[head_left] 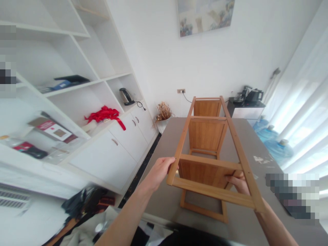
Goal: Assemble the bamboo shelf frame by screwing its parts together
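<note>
A wooden shelf rack with several slatted or panelled shelves stands on its side on the grey table, its long rails running away from me. My left hand grips the near end of the left rail, thumb on top and fingers curled beneath. Inside the frame, past the right rail, my right hand pinches the edge of the nearest shelf panel. Part of my right wrist is hidden behind the right rail. Farther along the rack are another panel and one at the far end.
The grey table fills the middle. White cabinets with open shelves line the left, holding a kettle and red ribbon. Blue water jugs stand right, by the curtain. Dried flowers stand beyond the table's far left corner.
</note>
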Demonstrator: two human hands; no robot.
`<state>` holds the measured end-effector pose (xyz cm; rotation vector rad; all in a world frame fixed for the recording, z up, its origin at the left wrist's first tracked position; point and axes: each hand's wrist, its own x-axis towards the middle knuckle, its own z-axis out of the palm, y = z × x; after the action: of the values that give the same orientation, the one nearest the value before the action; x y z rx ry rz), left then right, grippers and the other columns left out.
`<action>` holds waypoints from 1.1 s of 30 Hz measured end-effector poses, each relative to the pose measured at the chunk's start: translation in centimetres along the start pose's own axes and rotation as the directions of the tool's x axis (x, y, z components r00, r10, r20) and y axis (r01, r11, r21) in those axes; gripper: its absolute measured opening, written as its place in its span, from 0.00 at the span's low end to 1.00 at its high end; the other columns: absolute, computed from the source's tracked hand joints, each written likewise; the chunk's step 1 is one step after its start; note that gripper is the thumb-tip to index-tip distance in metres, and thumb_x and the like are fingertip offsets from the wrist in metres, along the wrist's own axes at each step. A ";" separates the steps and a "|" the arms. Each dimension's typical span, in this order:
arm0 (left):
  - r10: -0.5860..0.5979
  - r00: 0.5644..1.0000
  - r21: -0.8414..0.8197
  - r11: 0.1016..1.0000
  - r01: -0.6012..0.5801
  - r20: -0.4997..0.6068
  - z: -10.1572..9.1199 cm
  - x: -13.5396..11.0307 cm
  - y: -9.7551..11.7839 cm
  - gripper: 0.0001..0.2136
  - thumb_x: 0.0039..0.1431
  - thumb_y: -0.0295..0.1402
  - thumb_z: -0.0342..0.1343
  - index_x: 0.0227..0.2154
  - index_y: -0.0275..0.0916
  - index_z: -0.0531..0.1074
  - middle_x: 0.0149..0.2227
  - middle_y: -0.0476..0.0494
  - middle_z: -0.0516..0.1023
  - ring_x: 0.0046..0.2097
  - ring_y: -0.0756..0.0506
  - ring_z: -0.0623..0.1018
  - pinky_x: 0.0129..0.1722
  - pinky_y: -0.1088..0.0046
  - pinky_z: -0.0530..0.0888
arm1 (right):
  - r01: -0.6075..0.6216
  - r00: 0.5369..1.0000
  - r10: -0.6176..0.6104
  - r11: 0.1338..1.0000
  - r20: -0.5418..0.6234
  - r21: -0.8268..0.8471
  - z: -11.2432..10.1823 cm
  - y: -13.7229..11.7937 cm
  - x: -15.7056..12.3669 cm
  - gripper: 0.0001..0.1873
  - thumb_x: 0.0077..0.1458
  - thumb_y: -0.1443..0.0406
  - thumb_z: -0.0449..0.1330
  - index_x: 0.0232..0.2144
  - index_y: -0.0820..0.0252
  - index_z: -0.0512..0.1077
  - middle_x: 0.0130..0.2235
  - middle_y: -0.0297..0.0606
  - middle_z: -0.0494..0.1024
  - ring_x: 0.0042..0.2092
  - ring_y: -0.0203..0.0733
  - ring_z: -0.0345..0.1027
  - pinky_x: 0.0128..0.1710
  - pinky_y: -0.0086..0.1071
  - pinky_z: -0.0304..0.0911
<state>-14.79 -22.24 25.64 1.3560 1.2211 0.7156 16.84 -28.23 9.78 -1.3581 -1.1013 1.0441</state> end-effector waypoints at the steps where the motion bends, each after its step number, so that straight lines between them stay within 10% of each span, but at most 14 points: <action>1: -0.002 1.000 0.001 1.000 0.002 -0.001 0.0 0.0 -0.1 0.18 0.55 0.42 0.48 0.22 0.34 0.73 0.25 0.43 0.74 0.28 0.48 0.71 0.31 0.73 0.66 | -0.021 0.999 0.021 1.000 0.025 -0.001 -0.1 0.1 0.0 0.17 0.39 0.58 0.66 0.32 0.62 0.77 0.37 0.42 0.80 0.41 0.51 0.72 0.46 0.45 0.65; 27: 0.023 0.996 0.119 0.993 -0.013 -0.085 -0.5 -0.2 -0.8 0.16 0.53 0.44 0.50 0.22 0.35 0.70 0.23 0.48 0.70 0.27 0.49 0.69 0.28 0.75 0.63 | 0.038 0.995 -0.027 0.992 0.098 -0.118 0.0 -4.8 -2.6 0.12 0.35 0.56 0.67 0.24 0.55 0.79 0.34 0.43 0.80 0.40 0.56 0.71 0.46 0.45 0.65; 33: 0.047 0.998 -0.082 0.995 -0.049 -0.032 0.9 -0.1 -1.7 0.16 0.56 0.43 0.46 0.33 0.36 0.71 0.23 0.47 0.71 0.27 0.49 0.70 0.27 0.75 0.65 | 0.066 0.994 -0.054 0.989 0.096 -0.129 -0.3 -3.8 -2.8 0.16 0.32 0.55 0.68 0.27 0.55 0.79 0.35 0.44 0.80 0.41 0.57 0.70 0.47 0.46 0.64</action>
<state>-14.41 -22.87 23.86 1.3141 1.1727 0.8142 16.36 -30.95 13.66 -1.3831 -1.2920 1.0128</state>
